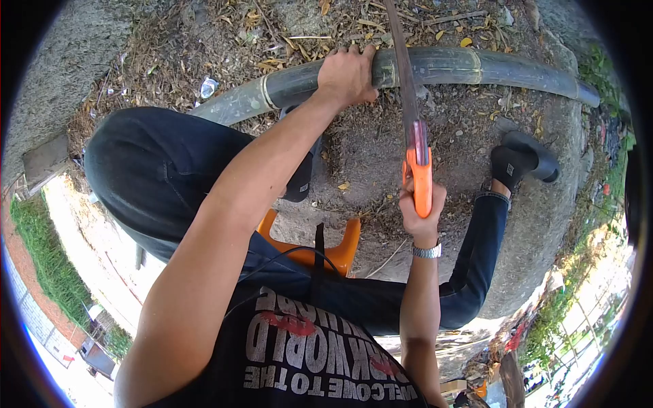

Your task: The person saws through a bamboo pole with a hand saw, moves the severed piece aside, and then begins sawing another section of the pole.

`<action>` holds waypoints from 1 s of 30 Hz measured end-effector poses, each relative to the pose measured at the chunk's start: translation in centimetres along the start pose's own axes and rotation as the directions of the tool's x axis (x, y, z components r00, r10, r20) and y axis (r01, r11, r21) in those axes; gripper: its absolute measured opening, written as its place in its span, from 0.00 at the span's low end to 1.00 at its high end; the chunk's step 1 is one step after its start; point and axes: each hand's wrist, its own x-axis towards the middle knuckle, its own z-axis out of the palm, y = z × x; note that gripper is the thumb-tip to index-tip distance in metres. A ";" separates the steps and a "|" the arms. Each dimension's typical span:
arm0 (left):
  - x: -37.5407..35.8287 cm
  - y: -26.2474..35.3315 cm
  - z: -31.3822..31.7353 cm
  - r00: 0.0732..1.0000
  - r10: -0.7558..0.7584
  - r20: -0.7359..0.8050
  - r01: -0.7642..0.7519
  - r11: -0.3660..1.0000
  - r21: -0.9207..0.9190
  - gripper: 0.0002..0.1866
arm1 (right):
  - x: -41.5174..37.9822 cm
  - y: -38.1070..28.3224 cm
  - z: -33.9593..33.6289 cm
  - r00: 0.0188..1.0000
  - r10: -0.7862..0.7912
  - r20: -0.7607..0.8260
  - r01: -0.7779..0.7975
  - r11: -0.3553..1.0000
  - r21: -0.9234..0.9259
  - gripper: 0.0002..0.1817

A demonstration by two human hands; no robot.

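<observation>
A long green bamboo pole (449, 66) lies across the ground in front of me, curved in this wide view, with pale rings at its joints. My left hand (345, 76) grips the pole from above, fingers over its far side and thumb toward the saw. In my right hand (422, 209) is a hand saw (422, 178), held by its orange handle with the fingers wrapped round it. Its long narrow blade points away from me and crosses over the pole just right of my left hand. The blade's tip runs out of the top of the view.
Dry leaves and twigs litter the dirt ground. Beneath me is an orange plastic stool (347, 246). My bent left leg (170, 163) overlaps the pole's left part, and my right foot in a dark shoe (522, 158) rests at the right. Crumpled plastic (208, 87) lies beyond the pole.
</observation>
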 end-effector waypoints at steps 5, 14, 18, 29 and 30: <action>-0.2 -0.4 1.0 0.998 0.021 -0.055 -0.019 0.999 0.033 0.43 | -5.2 0.1 -1.4 0.998 -0.028 0.050 0.036 0.987 -0.155 0.05; 0.2 -0.6 0.2 1.000 0.017 0.021 -0.017 1.000 0.012 0.43 | -1.8 -0.1 0.0 0.995 -0.040 0.088 0.050 0.991 -0.120 0.05; 0.2 -0.5 0.2 1.000 0.014 0.026 -0.015 1.000 0.024 0.43 | -2.5 0.9 -0.1 0.998 -0.004 0.069 0.006 0.999 -0.032 0.04; 0.4 -0.2 0.1 0.998 0.023 0.056 -0.024 0.999 0.026 0.44 | 2.7 -1.2 1.5 0.998 0.062 -0.031 -0.063 0.998 -0.024 0.03; 0.4 -0.1 -0.2 0.994 -0.001 0.110 0.000 1.000 0.012 0.44 | 0.5 -1.3 0.3 0.996 0.076 0.056 -0.072 0.995 -0.071 0.03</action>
